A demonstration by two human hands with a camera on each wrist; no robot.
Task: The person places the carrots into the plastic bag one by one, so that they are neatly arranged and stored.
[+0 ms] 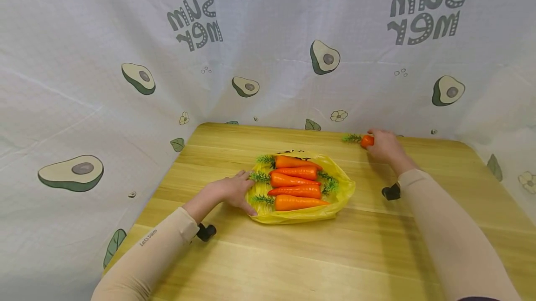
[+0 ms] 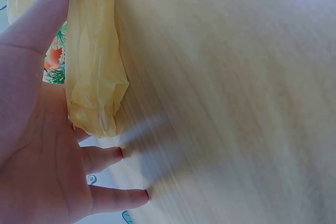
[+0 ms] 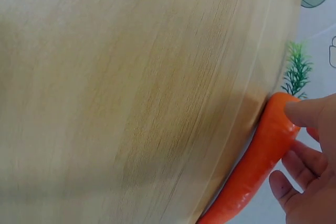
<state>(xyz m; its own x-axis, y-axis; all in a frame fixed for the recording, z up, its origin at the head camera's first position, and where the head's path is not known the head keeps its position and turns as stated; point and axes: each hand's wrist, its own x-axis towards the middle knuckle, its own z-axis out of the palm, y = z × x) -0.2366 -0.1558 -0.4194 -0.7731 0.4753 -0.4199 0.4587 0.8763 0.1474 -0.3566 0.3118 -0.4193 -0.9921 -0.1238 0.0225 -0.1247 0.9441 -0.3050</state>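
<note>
A yellow plastic bag (image 1: 343,189) lies spread on the table, its mouth facing left, with several orange carrots (image 1: 295,180) with green tops in a row on it. My left hand (image 1: 236,191) is at the bag's left edge, thumb and fingers spread; the left wrist view shows its fingers (image 2: 113,198) straight beside the yellow plastic (image 2: 94,66). Toward the back right, my right hand (image 1: 384,146) pinches a single carrot (image 3: 257,166) near its leafy end, thumb on top. That carrot's tip points away from its green top (image 3: 297,72), along the table's back edge.
The wooden table (image 1: 268,264) runs back to a white curtain (image 1: 276,26) printed with avocados and lettering. Dark wrist-worn cameras (image 1: 206,232) hang beneath both wrists. Light sleeves cover both forearms.
</note>
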